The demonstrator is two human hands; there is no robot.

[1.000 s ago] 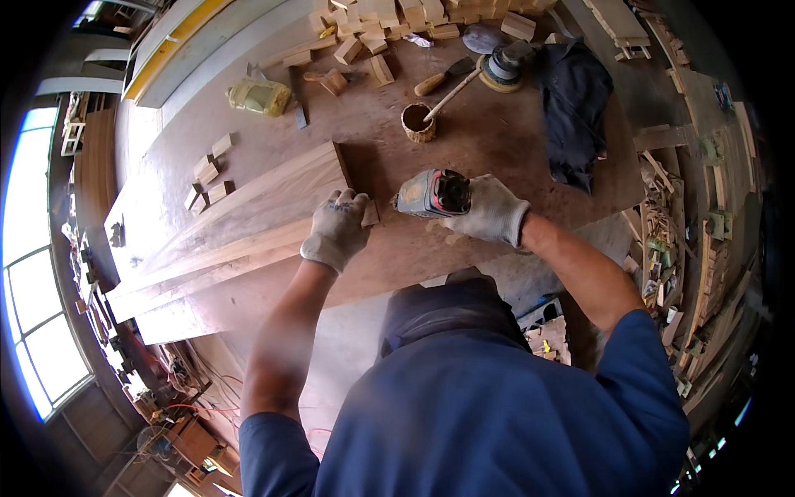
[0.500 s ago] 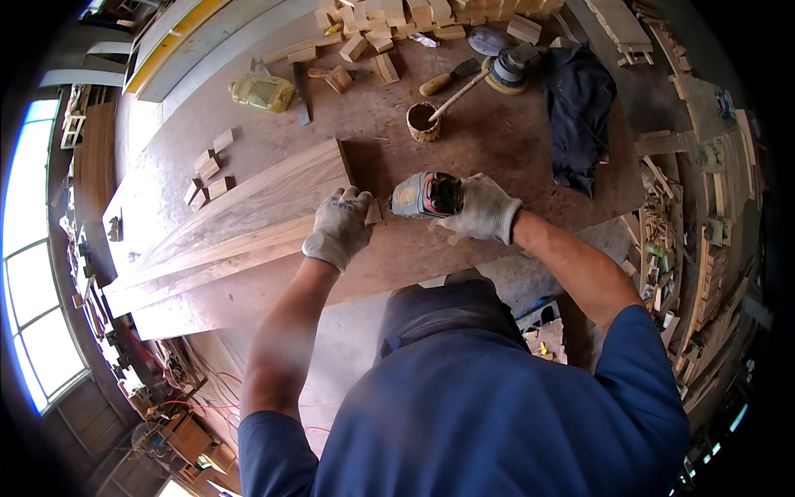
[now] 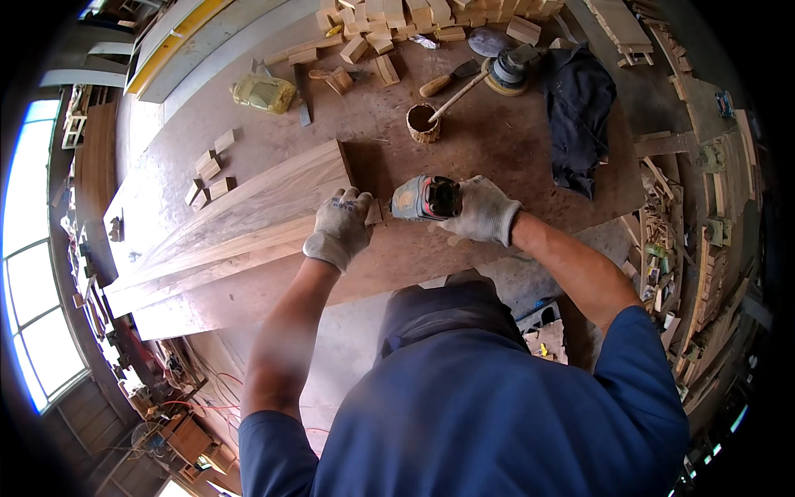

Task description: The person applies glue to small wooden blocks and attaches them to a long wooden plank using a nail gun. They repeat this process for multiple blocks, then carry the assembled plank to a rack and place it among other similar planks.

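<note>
Wooden panel [image 3: 265,195], one, long, with a paler front edge; lies on the brown worktable [image 3: 489,149], from centre to lower left of the frame. Handling, by my judgement: stiff, fairly heavy for its length, hardly fragile, smooth-faced but grippy enough under gloves; best held by the long edges, near both ends.

Left hand [image 3: 341,222], gloved: fingers curled over the panel's right end, at centre (whether the thumb closes beneath, I cannot tell from where I stand). Right hand [image 3: 484,209], gloved: closed round one power tool [image 3: 416,197], its nose towards the panel; trigger finger hidden.

Also on the table: small blocks [image 3: 219,188], about five, left of centre; yellowish jug [image 3: 263,93], one, upper left; cup [image 3: 425,127], one, with one stick [image 3: 458,97] in it, upper centre; wooden-handled scraper [image 3: 439,84], one; sander [image 3: 507,73], one; dark cloth [image 3: 580,116], one, upper right; stacked offcuts [image 3: 397,12], top edge, too many to count.
</note>
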